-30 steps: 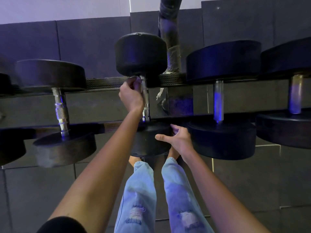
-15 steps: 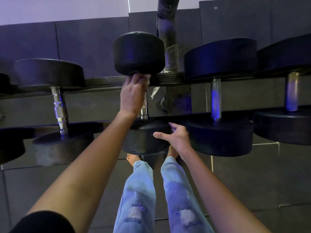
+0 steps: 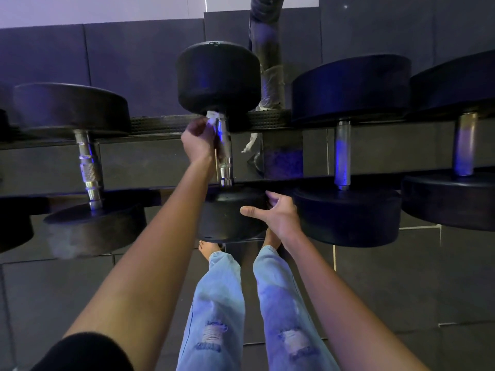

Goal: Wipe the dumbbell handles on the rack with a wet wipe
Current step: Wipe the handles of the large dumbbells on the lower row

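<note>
Dumbbells counted: you had five on the rack point(image 3: 160, 122), the leftmost cut by the frame edge, and four steel handles showed.
Far left of the middle dumbbell point(image 3: 218, 76): the cut-off dumbbell point(image 3: 13, 223) showed little more than one black head.
Left of it: the left dumbbell point(image 3: 89, 167) lay across both rails, its handle knurled.
Your left hand point(image 3: 198, 140): its fingers were curled tight round the wet wipe point(image 3: 213, 115) and the handle point(image 3: 225, 162) of the middle dumbbell, at the handle's far end just under the far head.
Wet wipe: one, white and bunched, was pressed on that handle, with a corner poking out above your fingers.
Writing: one small raised mark on the middle dumbbell's far head was too small to read.
Your right hand point(image 3: 277, 216): it held the middle dumbbell's near head, thumb spread on the face and fingers curled over the right rim.
Behind the middle dumbbell: one wrapped post point(image 3: 267, 76) stood upright.
Right of it: the right dumbbell point(image 3: 342, 156) came first, then the far-right dumbbell point(image 3: 464, 145), both with wider heads.
Below it: two legs in ripped light jeans point(image 3: 214, 303) and two bare feet point(image 3: 207, 249) showed.
</note>
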